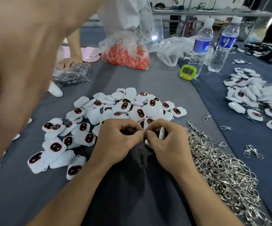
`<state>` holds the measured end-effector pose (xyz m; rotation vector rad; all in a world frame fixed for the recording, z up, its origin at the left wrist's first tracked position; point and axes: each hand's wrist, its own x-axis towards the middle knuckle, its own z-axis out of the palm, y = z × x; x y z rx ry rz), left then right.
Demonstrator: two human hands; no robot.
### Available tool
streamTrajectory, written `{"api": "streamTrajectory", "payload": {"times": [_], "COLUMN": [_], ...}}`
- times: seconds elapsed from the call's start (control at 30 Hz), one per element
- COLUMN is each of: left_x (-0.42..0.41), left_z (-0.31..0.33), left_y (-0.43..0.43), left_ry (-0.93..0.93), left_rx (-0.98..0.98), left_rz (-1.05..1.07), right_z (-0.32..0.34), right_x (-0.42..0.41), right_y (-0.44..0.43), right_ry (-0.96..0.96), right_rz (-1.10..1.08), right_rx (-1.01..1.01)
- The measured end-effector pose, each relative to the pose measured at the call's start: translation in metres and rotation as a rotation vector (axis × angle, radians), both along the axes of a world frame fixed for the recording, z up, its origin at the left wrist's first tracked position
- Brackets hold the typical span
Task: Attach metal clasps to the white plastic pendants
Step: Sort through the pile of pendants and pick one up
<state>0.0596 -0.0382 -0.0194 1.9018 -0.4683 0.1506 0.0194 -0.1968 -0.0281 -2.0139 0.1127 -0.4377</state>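
A blurred bare arm (17,62) looms closest, left of the work and apart from it. The left hand (119,139) pinches a small metal clasp (143,131). The right hand (168,144) grips a white pendant (161,132) edge-on, and the two sets of fingertips meet. The loop itself is hidden. It likely helps to keep the pendant still and seat the clasp fully before letting go. The pendant heap (124,105) lies just beyond the fingertips. The clasp pile (221,168), right of the right fingers, could snag. A green timer (188,71) stands well beyond.
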Motion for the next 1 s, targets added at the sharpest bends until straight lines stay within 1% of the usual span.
{"api": "streamTrajectory", "payload": {"times": [0.2,0.6,0.73,0.9,1.0], "left_x": [0.0002,0.0055,0.0071,0.0074,0.0083], "left_z": [-0.0029,-0.0042,-0.006,-0.0037,-0.0023], "left_y": [-0.0006,-0.0003,-0.0012,0.0016,0.0043], "left_ry": [0.023,0.047,0.063,0.065,0.081], "left_rx": [-0.014,-0.065,-0.091,-0.111,-0.083], "left_rz": [-0.012,-0.063,-0.058,-0.073,-0.088], "right_z": [-0.0007,0.0012,0.0,-0.0006,-0.0001], "right_x": [-0.0007,0.0008,-0.0007,-0.0024,-0.0032], "right_y": [0.0027,0.0025,0.0025,0.0026,0.0031], "right_ry": [0.01,-0.001,-0.017,-0.048,-0.056], "right_rz": [0.021,0.048,0.061,0.065,0.072], "right_rx": [0.036,-0.002,0.035,0.013,-0.014]}}
